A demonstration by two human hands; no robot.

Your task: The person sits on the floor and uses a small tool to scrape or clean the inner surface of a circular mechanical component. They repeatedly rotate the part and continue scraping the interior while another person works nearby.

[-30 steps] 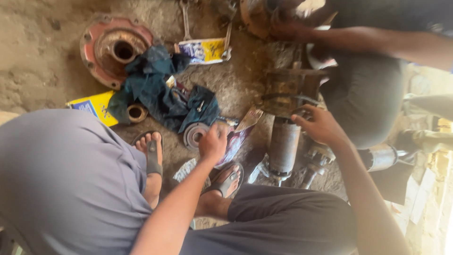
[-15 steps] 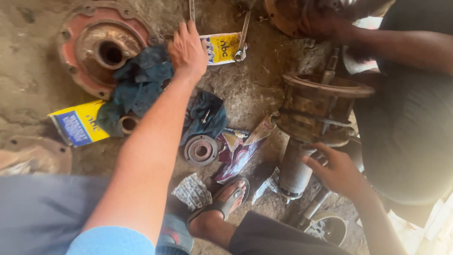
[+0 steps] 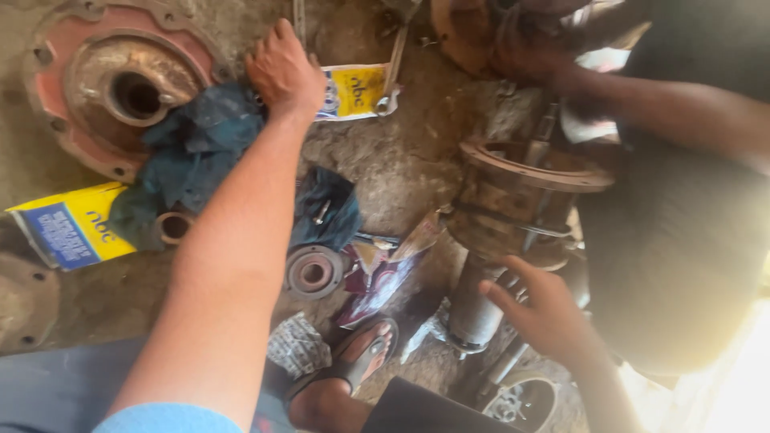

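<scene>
My left hand (image 3: pixel 285 72) is stretched far forward, knuckles up and fingers curled down onto the ground, at the edge of a dark blue cloth (image 3: pixel 192 152) and beside a small yellow box (image 3: pixel 357 90). What lies under its fingers is hidden. My right hand (image 3: pixel 545 313) is low at the right, fingers spread, against the grey shaft (image 3: pixel 473 309) under a rusty round hub housing (image 3: pixel 513 200). A red wheel hub (image 3: pixel 72 120) lies left of my left hand.
On the dirt lie a yellow-and-blue box (image 3: pixel 68 228), a round bearing ring (image 3: pixel 313 273), a second dark cloth (image 3: pixel 325 208), a shiny wrapper (image 3: pixel 385 273) and a wrench (image 3: pixel 393 72). My sandalled foot (image 3: pixel 365 357) is below. Another person's hand (image 3: pixel 521 48) works at top right.
My left hand has left the bearing ring near my foot and reached far forward to the cloth and yellow box. My right hand has dropped lower along the shaft.
</scene>
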